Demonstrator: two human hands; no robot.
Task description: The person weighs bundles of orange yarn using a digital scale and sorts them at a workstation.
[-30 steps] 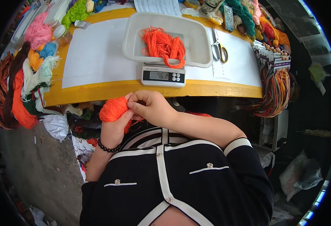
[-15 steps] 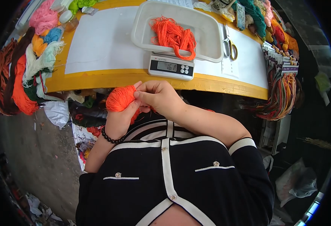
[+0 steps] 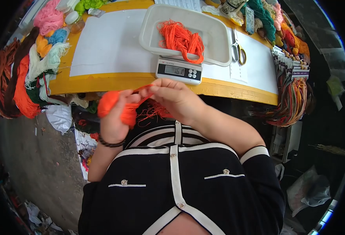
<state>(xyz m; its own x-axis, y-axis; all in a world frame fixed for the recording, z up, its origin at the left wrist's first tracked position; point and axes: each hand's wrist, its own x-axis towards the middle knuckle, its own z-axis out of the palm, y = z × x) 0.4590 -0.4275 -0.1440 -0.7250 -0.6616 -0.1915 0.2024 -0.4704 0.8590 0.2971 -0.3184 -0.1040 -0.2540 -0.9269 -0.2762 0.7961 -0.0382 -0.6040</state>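
Note:
My left hand point(image 3: 117, 123), with a dark beaded bracelet at the wrist, is wrapped round a ball of orange-red thread point(image 3: 106, 103). Orange strands run from it to my right hand point(image 3: 176, 97), whose thumb and fingers pinch them. Below my right hand, loose orange thread point(image 3: 157, 111) hangs near my lap. Just beyond the hands, a digital scale point(image 3: 182, 79) stands at the table edge, its display lit. A white plastic tub point(image 3: 215, 39) rests on it, holding a skein of orange thread point(image 3: 180, 39) that droops over the near rim.
White paper point(image 3: 106, 43) covers much of the yellow-edged table point(image 3: 239, 91). Scissors point(image 3: 242, 55) lie right of the tub. Coloured skeins point(image 3: 49, 58) crowd the left end. Thread sample cards point(image 3: 292, 64) hang at the right end, near a plastic bag point(image 3: 309, 192) on the floor.
The ball has moved left and turned in my left hand. My right hand has drawn away from the ball, and strands now stretch between the two hands.

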